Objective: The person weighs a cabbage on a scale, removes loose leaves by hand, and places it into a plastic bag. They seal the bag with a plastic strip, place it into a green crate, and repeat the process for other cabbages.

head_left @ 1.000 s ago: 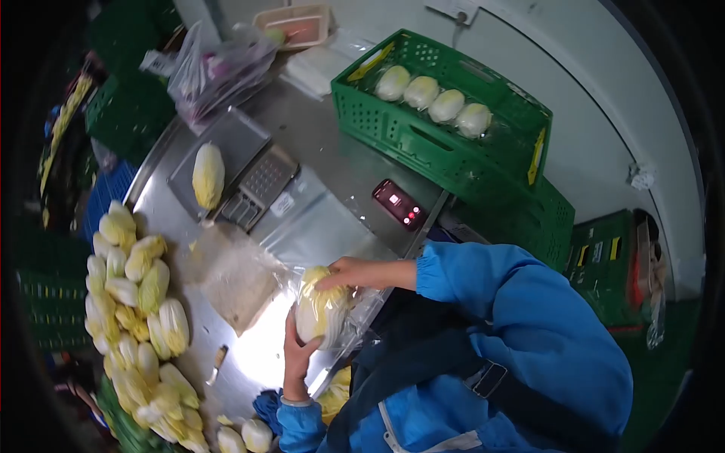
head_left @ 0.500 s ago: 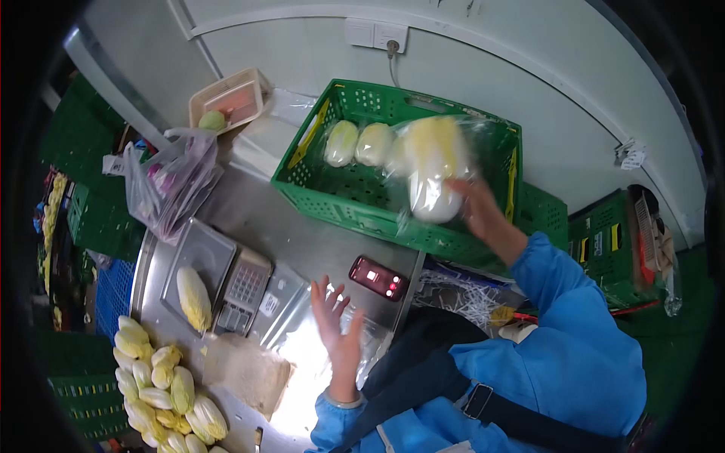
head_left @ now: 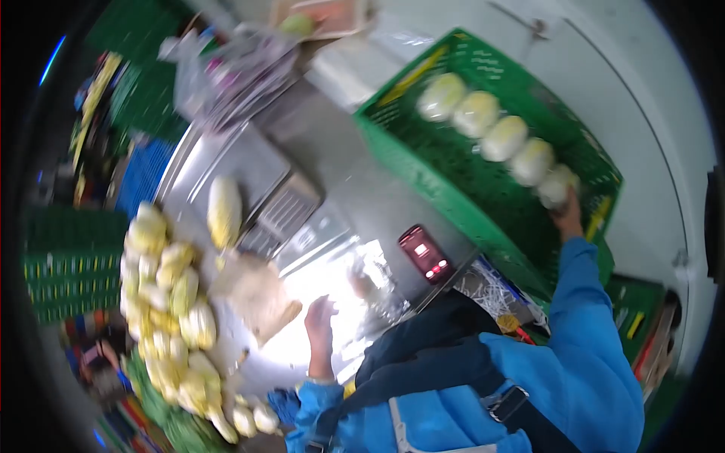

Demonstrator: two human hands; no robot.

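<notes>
Down in the green crate (head_left: 445, 177), at the right end, my right hand (head_left: 566, 215) is closed on a plastic-wrapped Chinese cabbage (head_left: 555, 186). Several more wrapped cabbages (head_left: 504, 139) lie in a row beside it along the far wall. My left hand (head_left: 321, 317), somewhat blurred, is held over the bright steel table next to clear plastic bags (head_left: 374, 291); it holds nothing and its fingers look loosely apart. An unwrapped cabbage (head_left: 224, 211) lies on the weighing scale (head_left: 260, 162). A brown cloth-like sheet (head_left: 257, 298) is near my left hand.
A heap of unwrapped cabbages (head_left: 162, 302) covers the table's left side. A phone (head_left: 424, 253) lies between my hands. Plastic carrier bags (head_left: 234, 75) and a pale tray (head_left: 332, 19) stand at the back. Another person's hand (head_left: 109, 353) shows at lower left.
My right hand has moved the wrapped cabbage down into the crate, at the end of the row. My left hand is lower over the table. The view has swung left.
</notes>
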